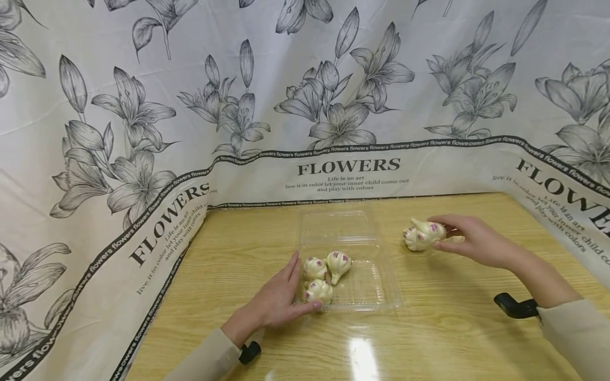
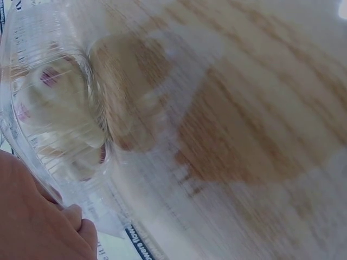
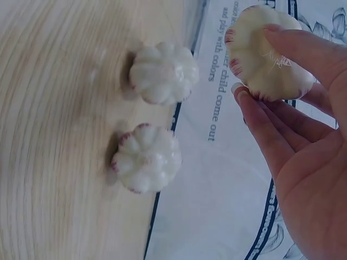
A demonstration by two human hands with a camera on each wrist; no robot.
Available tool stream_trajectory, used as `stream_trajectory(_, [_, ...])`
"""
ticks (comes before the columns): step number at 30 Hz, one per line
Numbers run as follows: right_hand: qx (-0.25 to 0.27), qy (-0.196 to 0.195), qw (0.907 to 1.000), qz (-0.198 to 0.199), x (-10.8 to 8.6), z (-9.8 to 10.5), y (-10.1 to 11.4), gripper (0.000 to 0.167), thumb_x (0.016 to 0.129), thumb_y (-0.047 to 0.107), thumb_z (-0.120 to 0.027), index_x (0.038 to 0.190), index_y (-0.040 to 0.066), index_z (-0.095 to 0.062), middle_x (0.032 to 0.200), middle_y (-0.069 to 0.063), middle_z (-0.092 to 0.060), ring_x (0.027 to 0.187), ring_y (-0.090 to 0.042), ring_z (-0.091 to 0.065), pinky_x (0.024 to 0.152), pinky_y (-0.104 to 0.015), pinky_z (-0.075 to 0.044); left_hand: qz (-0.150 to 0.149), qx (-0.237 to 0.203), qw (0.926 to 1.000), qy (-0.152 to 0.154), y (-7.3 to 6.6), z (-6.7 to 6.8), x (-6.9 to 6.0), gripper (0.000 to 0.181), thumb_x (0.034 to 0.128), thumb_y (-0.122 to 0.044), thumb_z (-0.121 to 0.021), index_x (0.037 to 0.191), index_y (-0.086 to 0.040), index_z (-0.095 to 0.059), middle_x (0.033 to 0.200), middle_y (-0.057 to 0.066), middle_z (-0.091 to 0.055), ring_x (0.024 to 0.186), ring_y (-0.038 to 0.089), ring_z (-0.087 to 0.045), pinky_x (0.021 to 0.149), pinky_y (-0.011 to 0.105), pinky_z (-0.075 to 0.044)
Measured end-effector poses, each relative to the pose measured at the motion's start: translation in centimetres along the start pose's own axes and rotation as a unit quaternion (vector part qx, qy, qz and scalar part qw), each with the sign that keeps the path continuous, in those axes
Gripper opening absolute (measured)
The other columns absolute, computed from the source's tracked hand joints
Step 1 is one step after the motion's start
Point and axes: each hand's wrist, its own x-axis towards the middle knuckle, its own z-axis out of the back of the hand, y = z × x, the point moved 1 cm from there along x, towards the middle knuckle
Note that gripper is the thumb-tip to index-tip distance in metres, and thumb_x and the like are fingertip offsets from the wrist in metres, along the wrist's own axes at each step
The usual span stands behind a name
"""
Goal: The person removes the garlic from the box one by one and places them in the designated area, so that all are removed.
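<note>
A clear plastic clamshell box [image 1: 386, 275] lies with its lid [image 1: 338, 225] folded back. Three garlic bulbs [image 1: 318, 291] sit together in its left half. My left hand [image 1: 274, 301] grips the box's near left corner, fingers along the left side and thumb at the front edge. To the right of the box, my right hand [image 1: 476, 241] holds a garlic bulb [image 3: 265, 59] between thumb and fingers. Two more bulbs [image 3: 164, 73] stand beside it on the table in the right wrist view. Glare and plastic blur the bulbs in the left wrist view.
The wood-grain table [image 1: 452, 328] carries everything. A white cloth printed with flowers [image 1: 352, 174] hangs along its back and sides. Dark wrist straps [image 1: 517, 306] show at both sleeves.
</note>
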Motion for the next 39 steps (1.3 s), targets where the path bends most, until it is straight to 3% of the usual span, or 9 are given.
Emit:
stream_trajectory(8, [-0.012,-0.02,0.9995,-0.024,-0.8,1.2,-2.3,0.056,0.086,0.009,-0.083,0.136,-0.006,-0.06,0.119,-0.019,-0.071,0.097,0.002,-0.062,0.083,-0.026,-0.06,-0.002,-0.002,1.0,-0.001,0.0,-0.1,0.0,0.121,0.0878,-0.088,-0.036,0.163,-0.001,-0.001,0.171,0.014,0.005,0.155,0.034,-0.019,0.124,0.043,-0.026])
stream_trajectory(16, [-0.009,-0.033,0.9979,-0.056,-1.8,2.1,-4.8,0.054,0.088,0.008,-0.08,0.136,-0.007,-0.059,0.12,-0.026,-0.069,0.096,0.012,-0.055,0.081,-0.004,-0.048,-0.002,0.0,1.0,-0.002,0.0,0.1,0.0,0.121,0.0881,-0.088,-0.035,0.163,0.0,-0.002,0.171,0.015,0.005,0.155,0.034,-0.018,0.124,0.043,-0.025])
stream_trajectory(27, [-0.001,-0.039,0.9942,-0.1,-3.0,2.5,-7.3,0.055,0.088,0.009,-0.081,0.134,-0.01,-0.058,0.114,-0.03,-0.069,0.092,0.019,-0.049,0.076,-0.001,-0.045,-0.006,0.002,1.0,-0.001,0.0,0.0,0.0,0.12,0.0891,-0.087,-0.035,0.163,0.001,-0.002,0.171,0.017,0.002,0.154,0.034,-0.019,0.124,0.042,-0.026])
stream_trajectory(31, [-0.012,-0.038,0.9926,-0.115,-3.3,2.6,-8.1,0.055,0.087,0.012,-0.082,0.133,-0.01,-0.059,0.11,-0.027,-0.07,0.09,0.019,-0.048,0.073,-0.006,-0.048,-0.006,0.001,1.0,-0.001,0.0,0.0,0.0,0.12,0.0891,-0.087,-0.035,0.163,0.001,-0.002,0.171,0.016,0.003,0.154,0.034,-0.019,0.124,0.042,-0.027])
stream_trajectory(34, [-0.02,-0.034,0.9911,-0.127,-3.5,2.7,-8.8,0.055,0.088,0.014,-0.082,0.132,-0.008,-0.06,0.11,-0.026,-0.07,0.088,0.011,-0.055,0.071,-0.012,-0.052,-0.006,0.0,1.0,-0.001,-0.1,0.1,0.0,0.12,0.0893,-0.087,-0.036,0.163,0.001,-0.002,0.171,0.016,0.003,0.154,0.034,-0.019,0.124,0.043,-0.027])
stream_trajectory(37, [-0.016,-0.027,0.9897,-0.14,-3.6,2.7,-9.4,0.055,0.089,0.014,-0.08,0.133,-0.01,-0.058,0.112,-0.03,-0.067,0.091,-0.016,-0.068,0.07,-0.018,-0.054,-0.008,0.0,1.0,-0.003,-0.1,0.1,0.0,0.119,0.0896,-0.086,-0.037,0.163,0.002,-0.003,0.171,0.017,0.003,0.154,0.035,-0.02,0.124,0.043,-0.027])
stream_trajectory(39, [-0.008,-0.021,0.9887,-0.148,-3.7,2.6,-9.9,0.056,0.091,0.014,-0.079,0.134,-0.012,-0.055,0.115,-0.034,-0.065,0.095,-0.038,-0.069,0.07,-0.019,-0.055,-0.008,0.001,1.0,-0.003,-0.1,0.0,0.0,0.119,0.0896,-0.086,-0.038,0.163,0.002,-0.004,0.171,0.017,0.003,0.154,0.035,-0.02,0.124,0.043,-0.027])
